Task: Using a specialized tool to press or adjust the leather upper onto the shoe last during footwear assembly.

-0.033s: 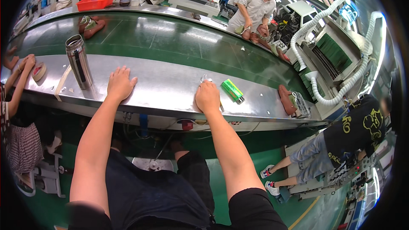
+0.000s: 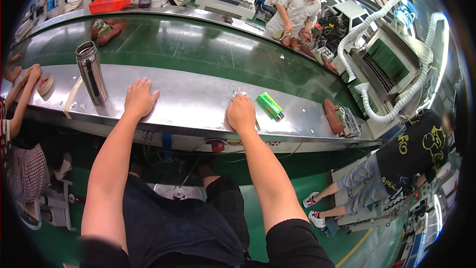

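My left hand (image 2: 139, 100) lies flat on the bare metal ledge (image 2: 183, 101), fingers spread and nothing in it. Farther right on the same ledge, my right hand (image 2: 241, 112) is closed over a metal hand tool (image 2: 238, 91). Its shiny curved head sticks out past the knuckles and a thin end shows below the hand; the rest is hidden, so I cannot tell its exact kind. Just right of that hand lies a small green box (image 2: 269, 104) with dark pieces at its near end. A steel thermos (image 2: 91, 73) stands upright, lidless, left of my left hand.
Beyond the ledge runs a green conveyor belt (image 2: 163, 44) carrying brown shoes (image 2: 108, 33) at far left. Another brown shoe (image 2: 334, 116) sits at the ledge's right end. A tape roll (image 2: 45, 84) lies near a co-worker's hands. One person works across the belt; another stands at right.
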